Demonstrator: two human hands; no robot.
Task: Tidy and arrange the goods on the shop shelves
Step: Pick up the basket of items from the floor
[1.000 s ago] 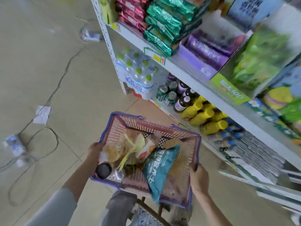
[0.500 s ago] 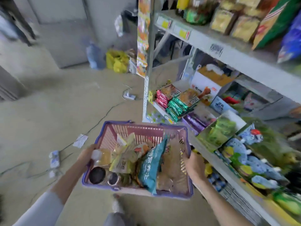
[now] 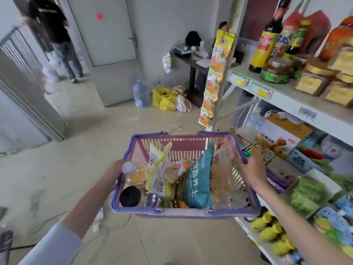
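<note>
Two hands grip the pink basket (image 3: 181,148) by its blue rim (image 3: 172,210), the left hand (image 3: 113,174) curled over the left edge, the right hand (image 3: 249,169) over the right, just beside the shelves (image 3: 286,97). A teal bag (image 3: 198,186) and packets (image 3: 156,169) fill it; ahead, a water jug (image 3: 140,93) and yellow bag (image 3: 164,97) sit on the floor (image 3: 95,142) near a dark desk (image 3: 193,79).

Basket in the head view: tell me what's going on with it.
A person holds the basket up beside the shelves, with the left hand gripping its left rim and the right hand gripping its right rim. It is packed with goods, among them a teal bag and a yellow pouch. Neither hand holds a single item, so nothing is being shelved right now.
</note>
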